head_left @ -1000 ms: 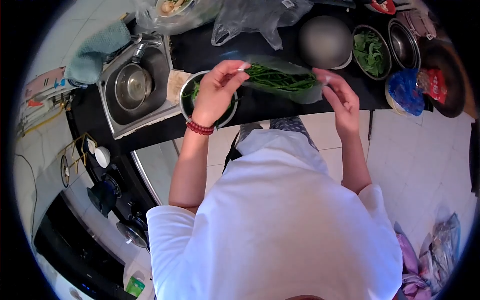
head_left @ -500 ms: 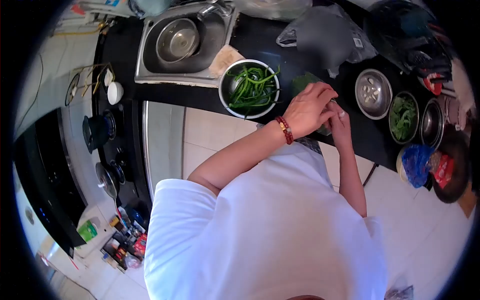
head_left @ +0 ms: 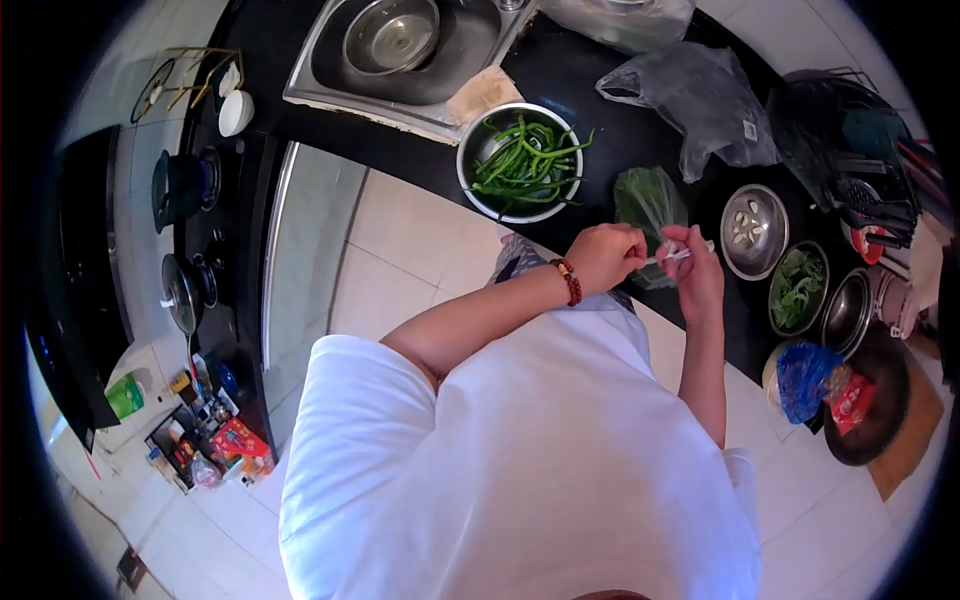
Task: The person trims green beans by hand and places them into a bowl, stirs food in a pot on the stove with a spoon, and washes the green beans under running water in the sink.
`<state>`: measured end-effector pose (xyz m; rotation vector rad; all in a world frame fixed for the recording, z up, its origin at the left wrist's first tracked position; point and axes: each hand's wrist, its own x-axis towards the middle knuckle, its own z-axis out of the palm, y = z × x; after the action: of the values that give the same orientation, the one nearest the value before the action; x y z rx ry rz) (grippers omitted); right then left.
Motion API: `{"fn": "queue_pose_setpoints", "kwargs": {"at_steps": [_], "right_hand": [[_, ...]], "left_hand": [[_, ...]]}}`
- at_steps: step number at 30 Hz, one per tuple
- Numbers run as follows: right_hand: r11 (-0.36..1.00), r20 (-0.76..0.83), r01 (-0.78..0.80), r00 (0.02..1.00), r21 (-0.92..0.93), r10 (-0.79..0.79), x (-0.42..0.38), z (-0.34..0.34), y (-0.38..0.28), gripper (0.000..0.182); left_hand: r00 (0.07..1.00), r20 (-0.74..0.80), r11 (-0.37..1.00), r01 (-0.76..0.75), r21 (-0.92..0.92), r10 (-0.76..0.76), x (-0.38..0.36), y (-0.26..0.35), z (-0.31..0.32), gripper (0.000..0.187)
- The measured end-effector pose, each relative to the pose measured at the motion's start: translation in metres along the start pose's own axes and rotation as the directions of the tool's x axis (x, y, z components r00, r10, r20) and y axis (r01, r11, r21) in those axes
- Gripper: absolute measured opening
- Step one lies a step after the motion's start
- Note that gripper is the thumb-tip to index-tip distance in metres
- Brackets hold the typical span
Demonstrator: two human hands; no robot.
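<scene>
A clear plastic bag (head_left: 650, 200) with green leaves inside lies on the black counter, its gathered neck toward me. My left hand (head_left: 606, 257), with a red bead bracelet at the wrist, is closed on one side of the bag's twisted white end. My right hand (head_left: 697, 275) pinches the other side of that end. Left of the bag stands a metal bowl (head_left: 467, 188) of long green peppers. To the right are a metal bowl (head_left: 770, 262) with several pale cloves and a bowl of green leaves (head_left: 797, 290).
A sink (head_left: 330, 105) holds a metal basin, with a tan cloth (head_left: 485, 94) on its edge. A grey plastic bag (head_left: 715, 105) lies behind. Empty metal bowls (head_left: 848, 312), a blue bag (head_left: 803, 380) and a dark wok (head_left: 875, 430) stand right; the stove (head_left: 210, 230) is left.
The view has shifted. My hands have moved apart from each other, and the bag's neck now shows stretched between them. More of the leaf-filled bag is uncovered.
</scene>
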<state>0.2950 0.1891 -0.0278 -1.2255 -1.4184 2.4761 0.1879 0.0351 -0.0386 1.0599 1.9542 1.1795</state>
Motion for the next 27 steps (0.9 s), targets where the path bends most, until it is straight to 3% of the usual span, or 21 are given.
{"fn": "queue_pose_setpoints", "kwargs": {"at_steps": [4,5,7,10,11,15,16,17,19,20,21,24,25,27], "right_hand": [[0.921,0.031,0.073,0.997,-0.382,-0.066,-0.008,-0.001,-0.007,0.039],[0.762,0.029,0.184,0.977,-0.621,-0.212,-0.011,0.001,-0.007,0.034],[0.243,0.141,0.28,0.873,-0.929,-0.466,-0.02,0.013,-0.01,0.025],[0.05,0.237,0.346,0.735,-0.937,-0.636,-0.03,0.022,-0.01,0.026],[-0.02,0.277,0.342,0.724,-0.939,-0.631,-0.03,0.017,-0.003,0.035],[0.027,0.341,0.464,0.688,-0.885,-0.641,-0.034,0.011,0.011,0.042],[0.046,0.34,0.474,0.692,-0.879,-0.637,-0.034,0.007,0.014,0.043],[0.025,0.353,0.481,0.677,-0.876,-0.646,-0.036,0.004,0.017,0.042],[-0.023,0.374,0.492,0.629,-0.87,-0.681,-0.035,0.011,0.015,0.038],[-0.053,0.383,0.498,0.592,-0.866,-0.709,-0.035,0.016,0.008,0.035],[-0.08,0.387,0.497,0.554,-0.864,-0.737,-0.036,0.019,0.004,0.032],[-0.068,0.208,0.209,0.781,-0.976,-0.589,-0.034,-0.004,-0.001,0.023],[-0.068,0.227,0.238,0.748,-0.969,-0.624,-0.029,-0.012,0.004,0.021],[-0.039,0.176,0.188,0.797,-0.981,-0.579,-0.031,-0.021,0.022,0.022]], "left_hand": [[1.0,0.003,1.0,-0.026,0.007,0.026,0.0,0.0,0.0,0.011],[0.999,-0.009,0.999,-0.049,0.014,0.05,0.002,0.002,-0.002,0.013],[0.996,-0.085,0.998,-0.037,-0.041,0.034,0.008,0.007,-0.004,0.016],[0.991,-0.081,0.968,0.081,-0.239,-0.104,0.022,0.02,-0.001,0.021],[0.984,-0.062,0.939,0.139,-0.314,-0.166,0.029,0.023,0.0,0.023],[0.996,0.079,0.904,0.061,-0.422,-0.03,0.051,-0.006,0.03,0.022],[0.989,0.13,0.91,0.117,-0.397,-0.071,0.054,-0.006,0.027,0.021],[0.973,0.207,0.957,0.149,-0.248,-0.098,0.059,-0.005,0.023,0.023],[0.951,0.288,0.934,0.198,-0.296,-0.11,0.064,-0.01,0.025,0.026],[0.975,0.201,0.967,0.137,-0.213,-0.094,0.066,-0.013,0.033,0.025],[0.974,0.175,0.954,0.184,-0.238,-0.144,0.064,-0.007,0.03,0.025],[0.96,0.063,0.915,0.278,-0.292,-0.271,0.064,-0.001,0.027,0.021],[0.951,0.023,0.902,0.3,-0.311,-0.309,0.067,-0.005,0.03,0.02],[0.915,-0.207,0.936,0.322,-0.139,-0.345,0.073,-0.028,0.045,0.016]]}}
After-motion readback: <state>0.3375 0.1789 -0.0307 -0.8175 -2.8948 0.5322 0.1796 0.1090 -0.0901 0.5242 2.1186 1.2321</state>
